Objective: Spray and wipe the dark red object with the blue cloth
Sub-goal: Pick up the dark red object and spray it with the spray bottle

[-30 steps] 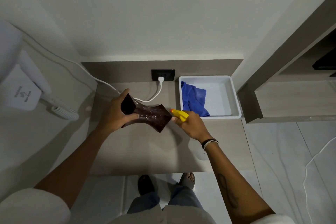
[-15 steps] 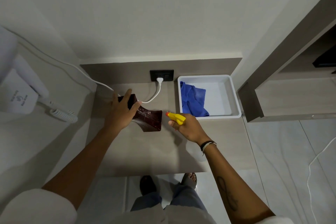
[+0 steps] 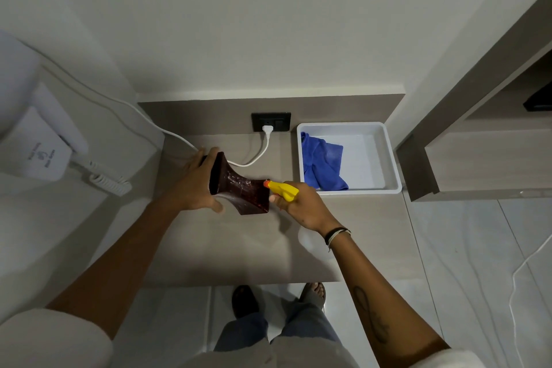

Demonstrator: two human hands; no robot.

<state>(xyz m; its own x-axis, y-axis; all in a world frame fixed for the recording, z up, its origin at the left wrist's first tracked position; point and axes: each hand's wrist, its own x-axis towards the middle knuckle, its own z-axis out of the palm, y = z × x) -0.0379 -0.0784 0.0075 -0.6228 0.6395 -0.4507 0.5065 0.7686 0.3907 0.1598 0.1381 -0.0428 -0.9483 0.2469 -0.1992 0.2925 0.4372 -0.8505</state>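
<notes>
The left hand [image 3: 194, 188] grips the dark red object [image 3: 242, 191] over the table [image 3: 239, 248]; the right hand [image 3: 301, 206] holds a yellow spray bottle [image 3: 282, 189] at it, blue cloth [image 3: 322, 164] lying in the white tray [image 3: 391, 158].

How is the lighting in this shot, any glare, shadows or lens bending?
Head view: soft, even light; wet sheen on the dark red object; faint shadows under both hands on the counter; wide-angle bending curves the wall edges and shelf; blue cloth stays sharp.

Dark red glossy flared object [image 3: 239, 191] tilted in my left hand [image 3: 194, 188]; blue cloth [image 3: 321, 166] crumpled in tray's left half.
</notes>
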